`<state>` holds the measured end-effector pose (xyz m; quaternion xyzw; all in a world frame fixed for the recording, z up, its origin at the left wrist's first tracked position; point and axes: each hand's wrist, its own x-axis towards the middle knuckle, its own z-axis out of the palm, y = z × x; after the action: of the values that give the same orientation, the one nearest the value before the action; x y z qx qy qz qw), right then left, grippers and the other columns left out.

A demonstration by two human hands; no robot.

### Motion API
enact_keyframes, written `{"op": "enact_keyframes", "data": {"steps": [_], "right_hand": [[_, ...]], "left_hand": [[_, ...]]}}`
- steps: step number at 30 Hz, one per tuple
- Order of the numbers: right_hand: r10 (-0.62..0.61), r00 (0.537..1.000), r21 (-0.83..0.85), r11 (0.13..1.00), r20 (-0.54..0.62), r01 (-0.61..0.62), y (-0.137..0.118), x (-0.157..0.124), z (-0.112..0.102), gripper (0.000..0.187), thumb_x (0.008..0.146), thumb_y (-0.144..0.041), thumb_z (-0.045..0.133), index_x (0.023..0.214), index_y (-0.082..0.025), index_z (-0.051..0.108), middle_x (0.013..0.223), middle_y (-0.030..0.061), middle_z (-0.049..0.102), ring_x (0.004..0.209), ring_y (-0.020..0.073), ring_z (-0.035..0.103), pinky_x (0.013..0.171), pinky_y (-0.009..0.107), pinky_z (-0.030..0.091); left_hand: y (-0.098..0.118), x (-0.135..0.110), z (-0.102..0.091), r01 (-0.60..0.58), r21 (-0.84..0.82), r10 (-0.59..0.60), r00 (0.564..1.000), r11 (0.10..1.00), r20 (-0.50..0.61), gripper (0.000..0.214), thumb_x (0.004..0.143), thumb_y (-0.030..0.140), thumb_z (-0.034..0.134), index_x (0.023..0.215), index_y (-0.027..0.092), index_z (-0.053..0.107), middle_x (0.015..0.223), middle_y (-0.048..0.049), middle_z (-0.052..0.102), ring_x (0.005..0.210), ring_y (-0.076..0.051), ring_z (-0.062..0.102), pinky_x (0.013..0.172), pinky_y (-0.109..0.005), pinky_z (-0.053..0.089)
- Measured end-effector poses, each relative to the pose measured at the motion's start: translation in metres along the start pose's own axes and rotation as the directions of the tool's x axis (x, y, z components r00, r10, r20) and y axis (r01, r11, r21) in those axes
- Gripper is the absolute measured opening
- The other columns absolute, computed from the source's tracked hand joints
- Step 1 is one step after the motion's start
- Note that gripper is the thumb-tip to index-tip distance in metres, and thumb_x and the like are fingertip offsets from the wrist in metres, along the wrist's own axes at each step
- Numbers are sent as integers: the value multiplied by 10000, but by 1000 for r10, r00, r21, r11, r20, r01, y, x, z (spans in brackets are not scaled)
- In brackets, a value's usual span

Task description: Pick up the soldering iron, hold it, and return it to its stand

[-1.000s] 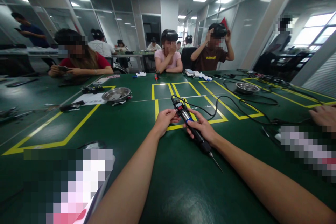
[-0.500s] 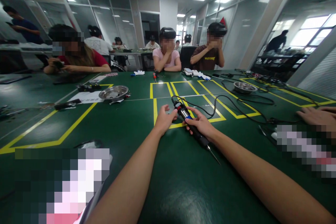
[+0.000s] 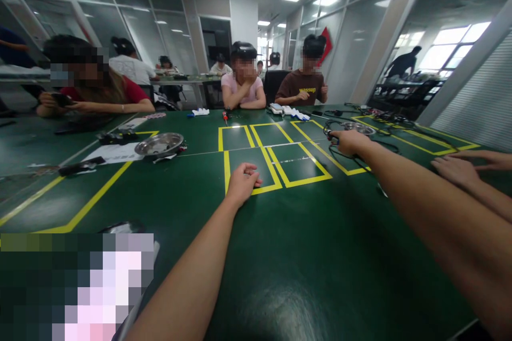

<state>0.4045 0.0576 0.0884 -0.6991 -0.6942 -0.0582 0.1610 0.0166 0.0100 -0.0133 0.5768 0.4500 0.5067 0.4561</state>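
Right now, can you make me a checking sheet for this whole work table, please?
Surface: green table, marked with yellow tape.
Job's things: dark tool, mostly hidden.
Clutter: metal bowl at left, white gloves on the far side.
Grips: left grip loosely curled, nothing seen in it; right grip closed around the dark tool.
Cables: dark cables tangled at far right.
Surroundings: three people seated opposite; another person's hand at right.

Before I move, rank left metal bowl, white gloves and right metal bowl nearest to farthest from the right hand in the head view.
1. Right metal bowl: just beyond the right hand.
2. White gloves: farther across, leftward.
3. Left metal bowl: well off left.
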Motion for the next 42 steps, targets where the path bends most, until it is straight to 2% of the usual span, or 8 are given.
{"op": "enact_keyframes", "data": {"steps": [7, 13, 19, 23, 26, 29, 35, 42], "right_hand": [[-39, 954, -227, 968, 296, 110, -15, -15, 11, 405, 730, -47, 670, 1092, -210, 747, 1005, 173, 690, 901, 313, 641, 815, 462, 444], [-12, 934, -282, 952, 358, 120, -18, -14, 5, 571, 727, -82, 663, 1278, -232, 649, 1076, 166, 675, 938, 303, 631, 788, 397, 462], [26, 967, 148, 987, 252, -65, -62, -37, 8, 707, 805, -241, 640, 1475, -231, 414, 913, 104, 700, 640, 188, 648, 605, 287, 493], [-51, 942, 772, 589, 331, -239, -123, -71, 28, 738, 780, -235, 686, 1456, -268, 391, 674, 19, 654, 482, 168, 596, 446, 272, 486], [-186, 906, 914, 221, 381, -339, -161, -93, 45, 757, 766, -235, 710, 1441, -261, 369, 698, 23, 666, 519, 174, 613, 434, 280, 510], [-272, 896, 932, 13, 351, -362, -179, -108, 61, 771, 764, -246, 719, 1442, -278, 354, 760, 29, 685, 559, 166, 631, 444, 269, 520], [-297, 913, 938, -118, 281, -327, -170, -122, 74, 784, 768, -246, 718, 1459, -283, 349, 821, 38, 708, 584, 155, 636, 450, 249, 517], [-341, 902, 937, -132, 264, -324, -170, -127, 69, 819, 771, -248, 722, 1485, -268, 323, 819, 39, 707, 577, 150, 631, 454, 253, 521]], "left_hand": [[4, -4, 1, -18, -41, 19, 999, 999, 36, 232, 766, 169, 678, 972, 133, 578, 827, -20, 588, 667, -157, 710, 591, -262, 580], [1, -2, 1, -33, -30, 35, 997, 999, 68, 216, 780, 189, 672, 973, 136, 592, 853, -22, 591, 677, -148, 710, 597, -246, 574], [5, -2, 3, 3, 3, -3, 999, 1000, 55, 213, 830, 195, 627, 1027, 132, 576, 951, -65, 609, 686, -146, 711, 603, -260, 578], [11, -4, 6, 22, -10, -21, 999, 1000, 31, 342, 834, 280, 650, 1124, 143, 532, 1065, -110, 622, 683, -133, 701, 609, -271, 580], [13, -6, 7, -59, 29, 58, 998, 998, 18, 441, 798, 311, 690, 1178, 173, 516, 1183, -130, 597, 702, -128, 694, 598, -256, 571], [13, -7, 6, -162, 119, 165, 986, 980, -16, 450, 775, 294, 707, 1179, 192, 536, 1191, -114, 602, 713, -122, 684, 626, -241, 559], [10, -6, 6, -228, 216, 250, 965, 949, -80, 297, 810, 329, 671, 1052, 178, 588, 1036, -87, 643, 740, -142, 680, 638, -249, 540], [10, -5, 8, -74, -7, 74, 997, 997, -25, 298, 804, 362, 695, 951, 141, 559, 806, -62, 675, 685, -172, 697, 639, -300, 572]]}}
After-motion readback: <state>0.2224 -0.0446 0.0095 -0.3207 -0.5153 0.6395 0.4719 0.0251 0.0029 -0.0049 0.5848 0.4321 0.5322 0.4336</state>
